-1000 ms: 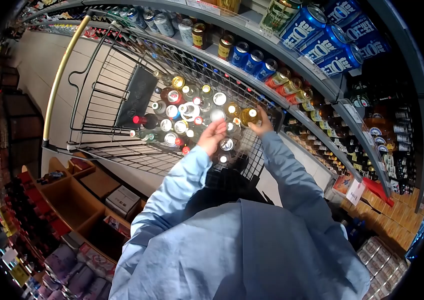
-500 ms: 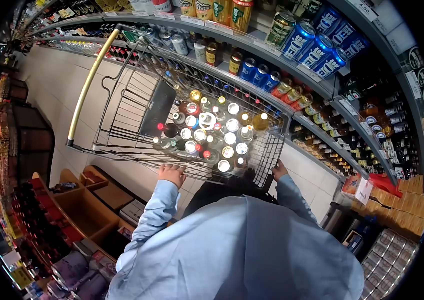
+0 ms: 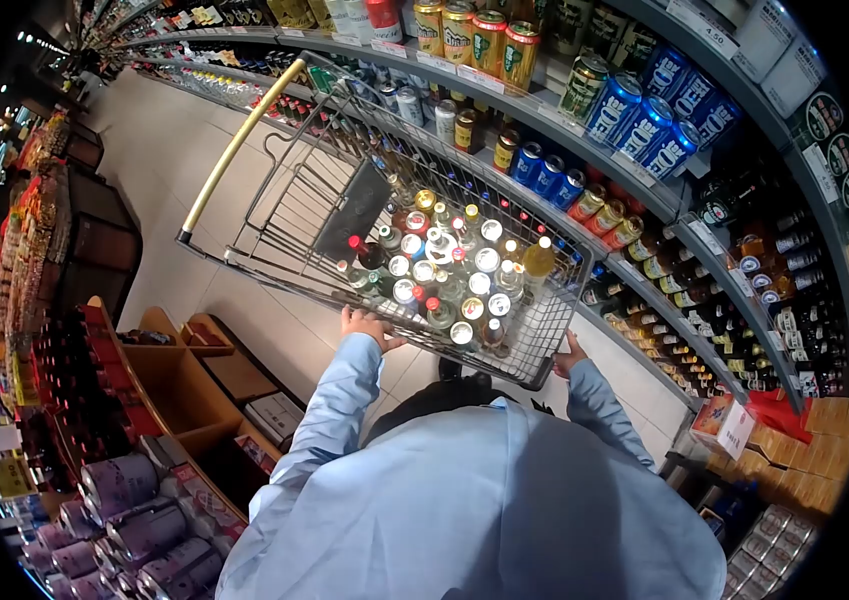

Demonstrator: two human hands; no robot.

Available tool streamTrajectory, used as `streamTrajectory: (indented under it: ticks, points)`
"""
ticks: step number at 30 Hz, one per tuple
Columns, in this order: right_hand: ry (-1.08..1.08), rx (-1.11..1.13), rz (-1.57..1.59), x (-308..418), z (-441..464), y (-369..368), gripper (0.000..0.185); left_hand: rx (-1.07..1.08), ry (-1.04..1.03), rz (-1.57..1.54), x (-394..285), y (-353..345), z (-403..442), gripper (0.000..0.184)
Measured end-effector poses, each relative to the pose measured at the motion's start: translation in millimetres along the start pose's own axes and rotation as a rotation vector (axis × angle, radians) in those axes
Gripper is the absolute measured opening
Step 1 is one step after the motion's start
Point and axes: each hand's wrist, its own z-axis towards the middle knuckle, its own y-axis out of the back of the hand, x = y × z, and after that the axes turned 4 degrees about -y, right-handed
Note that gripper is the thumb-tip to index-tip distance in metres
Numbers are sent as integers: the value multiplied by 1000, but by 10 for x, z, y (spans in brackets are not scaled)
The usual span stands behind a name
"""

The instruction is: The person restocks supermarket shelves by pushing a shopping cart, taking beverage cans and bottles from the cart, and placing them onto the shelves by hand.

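Observation:
A metal-wire shopping cart (image 3: 344,303) stands before me, its yellow-topped handle (image 3: 244,150) pointing to the upper left. Many glass bottles (image 3: 441,246) stand upright in its basket, with white, red and gold caps. My left hand (image 3: 366,328) grips the near side rim, fingers curled over the wire. At the basket's right end, my right hand (image 3: 571,357) holds the corner edge, its fingers partly hidden. A dark folded panel (image 3: 352,212) sits in the basket behind the bottles.
Shelves of cans and bottles curve along the far side, with blue cans (image 3: 634,115) close to the cart. A wooden display unit (image 3: 169,385) stands on the left, near stacked canned packs (image 3: 144,520). Cartons (image 3: 809,450) are piled at right. Pale floor tiles (image 3: 159,150) run past the handle.
In view, the cart's handle end has shifted right and the cart is tilted more steeply. Both hands stay on its edge, and the left hand has shifted right and up with it.

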Motion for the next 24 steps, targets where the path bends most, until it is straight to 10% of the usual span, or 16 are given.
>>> streamTrajectory:
  ticks: [24]
  points:
    - [-23,98,9,55,491,-324,105,121,118,-117,407,-13,342,61]
